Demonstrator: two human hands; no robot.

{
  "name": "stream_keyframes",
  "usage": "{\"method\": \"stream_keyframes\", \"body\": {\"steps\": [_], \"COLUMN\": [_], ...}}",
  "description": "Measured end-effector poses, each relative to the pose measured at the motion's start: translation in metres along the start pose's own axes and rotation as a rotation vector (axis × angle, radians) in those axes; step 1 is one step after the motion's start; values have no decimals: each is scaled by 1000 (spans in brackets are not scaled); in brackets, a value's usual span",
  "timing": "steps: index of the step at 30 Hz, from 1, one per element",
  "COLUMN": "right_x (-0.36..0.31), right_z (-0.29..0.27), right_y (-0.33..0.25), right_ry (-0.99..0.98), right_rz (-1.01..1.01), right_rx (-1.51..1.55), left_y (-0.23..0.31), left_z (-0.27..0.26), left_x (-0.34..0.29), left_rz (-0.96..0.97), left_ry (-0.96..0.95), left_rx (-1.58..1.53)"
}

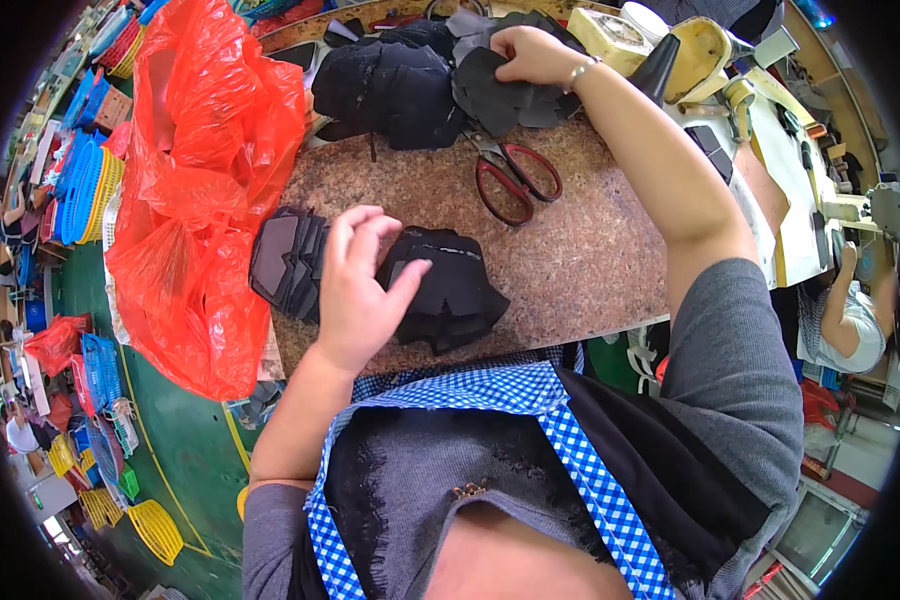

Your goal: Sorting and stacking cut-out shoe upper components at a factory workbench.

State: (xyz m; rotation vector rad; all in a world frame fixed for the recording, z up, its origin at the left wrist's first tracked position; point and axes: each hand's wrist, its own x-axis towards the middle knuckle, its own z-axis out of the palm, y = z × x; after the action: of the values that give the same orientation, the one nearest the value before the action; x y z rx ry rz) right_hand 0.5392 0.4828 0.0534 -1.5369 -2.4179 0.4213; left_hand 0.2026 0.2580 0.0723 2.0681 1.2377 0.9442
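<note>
Speckled brown stone makes up the worktable (570, 250), the largest surface in view, seen from above the person's chest. Next in size, a crumpled red plastic bag (205, 190) lies along the table's left edge, touching a fanned stack of dark cut pieces (285, 262). At the far edge sits a heap of black fabric pieces (395, 85), with a looser spread of dark grey cut pieces (500, 90) just to its right.

Near the front edge lies a smaller pile of black fabric pieces (450, 290). The left hand (355, 290) rests between this pile and the fanned stack, fingers partly spread and lightly curled, thumb laid on the pile (whether it grips a piece cannot be told). The right hand (530, 55), arm stretched across the table, is closed down on the grey cut pieces, pinching their upper edge; a thin bracelet (580, 72) circles the wrist.

Red-handled scissors (515, 180) lie shut on the bare stone between the two groups of fabric, touching neither hand.
</note>
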Motion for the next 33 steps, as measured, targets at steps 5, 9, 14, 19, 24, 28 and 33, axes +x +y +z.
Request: {"method": "stream_keyframes", "body": {"steps": [5, 9, 14, 19, 24, 28, 33], "right_x": [-56, -78, -78, -84, -104, -137, -158], "right_z": [-3, 11, 26, 0, -8, -1, 47], "right_y": [-43, -65, -71, -63, -100, -180, -200], "right_ry": [125, 461, 388, 57, 251, -85, 104], "right_rz": [5, -222, -368, -135, -321, -73, 153], "right_rx": [648, -508, -258, 109, 169, 785, 901], "left_y": [-8, -9, 8, -1, 2, 16, -2], "left_z": [-18, -6, 0, -6, -5, 1, 7], "left_x": [11, 22, 31, 23, 23, 22, 9], "left_rz": [-6, 2, 124, 86, 1, -132, -276], "left_ry": [137, 170, 145, 154, 162, -34, -109], "left_rx": [-57, -203, -121, -129, -247, -508, -534]}}
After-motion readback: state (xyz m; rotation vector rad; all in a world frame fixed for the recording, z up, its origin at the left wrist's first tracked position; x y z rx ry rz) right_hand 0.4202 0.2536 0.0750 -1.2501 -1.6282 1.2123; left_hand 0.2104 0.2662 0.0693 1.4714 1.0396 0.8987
